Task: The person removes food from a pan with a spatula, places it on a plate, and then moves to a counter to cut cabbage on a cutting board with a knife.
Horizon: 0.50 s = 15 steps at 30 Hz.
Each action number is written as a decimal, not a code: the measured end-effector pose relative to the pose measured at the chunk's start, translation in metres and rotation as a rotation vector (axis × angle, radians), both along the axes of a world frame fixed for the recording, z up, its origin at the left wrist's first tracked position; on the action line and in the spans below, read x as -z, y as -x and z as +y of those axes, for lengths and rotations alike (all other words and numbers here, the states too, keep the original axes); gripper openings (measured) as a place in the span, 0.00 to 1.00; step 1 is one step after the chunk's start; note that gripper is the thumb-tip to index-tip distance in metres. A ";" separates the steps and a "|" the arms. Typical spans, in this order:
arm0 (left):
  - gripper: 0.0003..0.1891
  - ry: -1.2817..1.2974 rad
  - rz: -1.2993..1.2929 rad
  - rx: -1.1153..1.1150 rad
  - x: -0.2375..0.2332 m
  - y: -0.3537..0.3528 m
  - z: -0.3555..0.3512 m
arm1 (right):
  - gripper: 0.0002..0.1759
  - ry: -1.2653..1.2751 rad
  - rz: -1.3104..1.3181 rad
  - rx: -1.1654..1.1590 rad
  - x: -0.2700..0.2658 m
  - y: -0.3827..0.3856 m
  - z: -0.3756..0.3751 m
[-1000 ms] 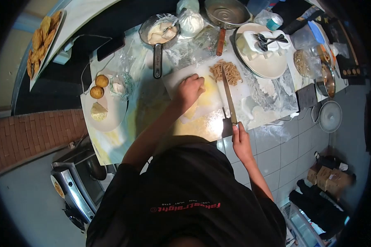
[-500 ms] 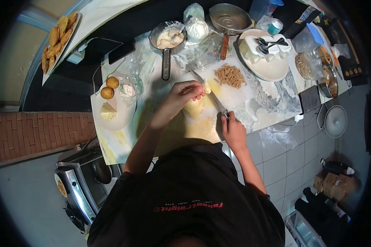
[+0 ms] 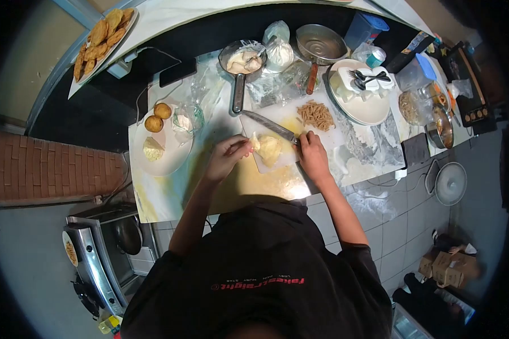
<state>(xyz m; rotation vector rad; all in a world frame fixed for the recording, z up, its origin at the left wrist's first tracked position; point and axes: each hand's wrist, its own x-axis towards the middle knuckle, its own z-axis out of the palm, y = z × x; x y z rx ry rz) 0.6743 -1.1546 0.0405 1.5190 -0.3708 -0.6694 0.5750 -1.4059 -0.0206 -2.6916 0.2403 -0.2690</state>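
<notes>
Head view: the left hand (image 3: 225,158) pinches a pale yellow scrap (image 3: 255,142) at the cutting board's (image 3: 289,159) left edge; the right hand (image 3: 315,156) grips the knife (image 3: 269,124), best steadied clear of the fingertips. A yellow lump (image 3: 270,150) lies nearer than brown strips (image 3: 315,115) by the far-right corner.

The marbled tabletop (image 3: 277,183) looks smooth and glossy. The long pointed knife (image 3: 270,124) has a smooth grey metal blade. The black short-sleeved shirt (image 3: 254,248) at six o'clock is matt cloth; the silvery long stove (image 3: 98,271) at eight, shiny metal; the reddish-brown brick strip (image 3: 45,169) at nine, rough and matt; brown boxes (image 3: 455,269) at four, matt cardboard.
</notes>
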 end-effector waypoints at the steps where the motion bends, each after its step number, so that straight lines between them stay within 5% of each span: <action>1: 0.10 -0.005 0.014 -0.014 0.003 0.003 0.005 | 0.14 0.036 -0.004 -0.024 -0.001 -0.003 0.000; 5: 0.09 0.033 0.030 -0.079 0.016 0.011 0.015 | 0.13 0.185 -0.172 -0.060 -0.023 -0.006 0.006; 8: 0.08 0.035 0.042 -0.089 0.022 0.015 0.013 | 0.14 -0.124 -0.240 -0.127 -0.040 0.001 0.015; 10: 0.06 -0.009 0.019 -0.095 0.025 0.018 0.005 | 0.16 -0.949 0.065 -0.060 -0.055 0.004 0.024; 11: 0.06 -0.009 0.020 -0.104 0.029 0.022 -0.003 | 0.16 -0.949 0.070 -0.069 -0.061 0.003 0.028; 13: 0.06 0.060 -0.089 -0.062 0.040 0.029 -0.021 | 0.16 -1.366 0.117 -0.193 -0.070 0.001 0.038; 15: 0.07 0.049 -0.066 -0.029 0.041 0.033 -0.031 | 0.15 -1.371 0.153 -0.213 -0.062 -0.003 0.040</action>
